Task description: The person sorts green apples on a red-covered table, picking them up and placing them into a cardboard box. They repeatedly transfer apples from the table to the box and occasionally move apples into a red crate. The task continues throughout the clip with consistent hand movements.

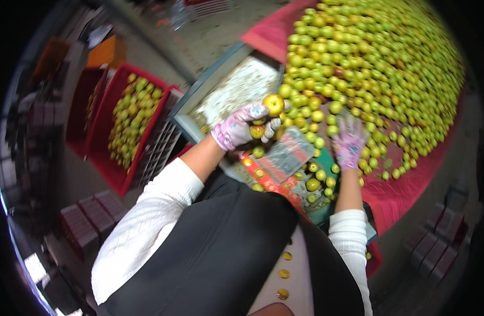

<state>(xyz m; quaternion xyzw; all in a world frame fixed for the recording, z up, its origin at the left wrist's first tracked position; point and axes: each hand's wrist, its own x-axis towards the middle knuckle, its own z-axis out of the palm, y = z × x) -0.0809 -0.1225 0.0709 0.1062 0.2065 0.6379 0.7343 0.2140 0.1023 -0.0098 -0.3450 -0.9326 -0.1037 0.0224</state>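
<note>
My left hand (247, 122), in a pink-and-white patterned glove, holds several small round fruits that look like jujubes. One yellow-brown fruit (273, 105) sits on top by the thumb and fingers, and another fruit (257, 131) shows lower in the grip. My right hand (349, 144), gloved alike and slightly blurred, reaches palm down with fingers apart to the near edge of a large heap of green-yellow fruits (356, 59). Its palm side is hidden. Between the hands lies a plastic-wrapped box (285, 154), with loose fruits (313, 184) beside it.
The heap rests on a red cloth (396, 201). A grey-rimmed tray with a whitish bottom (240, 89) stands beyond my left hand. At left is a red crate (121, 173) of fruits. Stacked boxes (92, 217) stand on the floor at left, more boxes (437, 241) at right.
</note>
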